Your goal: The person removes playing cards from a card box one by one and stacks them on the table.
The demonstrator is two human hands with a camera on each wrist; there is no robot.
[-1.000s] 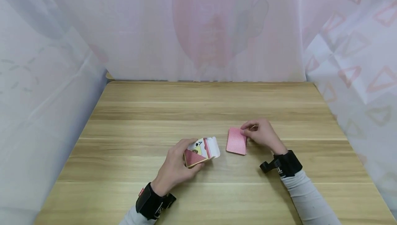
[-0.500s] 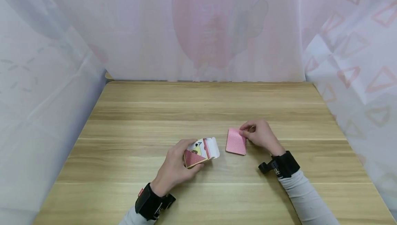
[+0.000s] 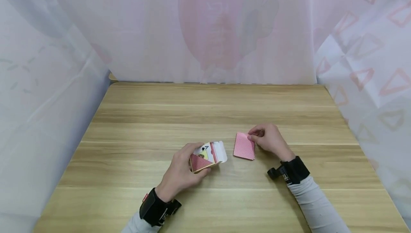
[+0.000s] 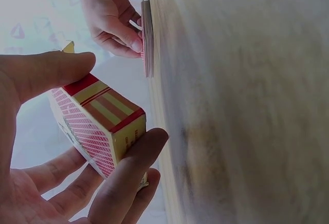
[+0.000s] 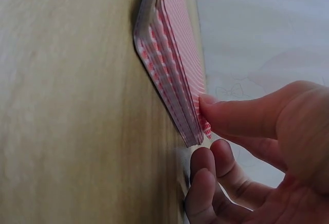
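Left hand (image 3: 179,172): thumb and fingers curled around the card box (image 3: 205,157), gripping it by its long sides, tilted and partly lifted off the bench (image 3: 205,115). Box flap open, pointing right; ace of spades printed on the upper face. Left wrist view: thumb on the top edge, fingers under the lower edge, the striped end of the box facing the camera.

Right hand (image 3: 269,141): thumb tip pressed on the near corner of the card deck (image 3: 244,146), other fingers curled beside that edge. Deck lies face down, red backs up, flat on the bench, just right of the box and apart from it.

Surround: pale printed curtains (image 3: 205,29) on three sides.
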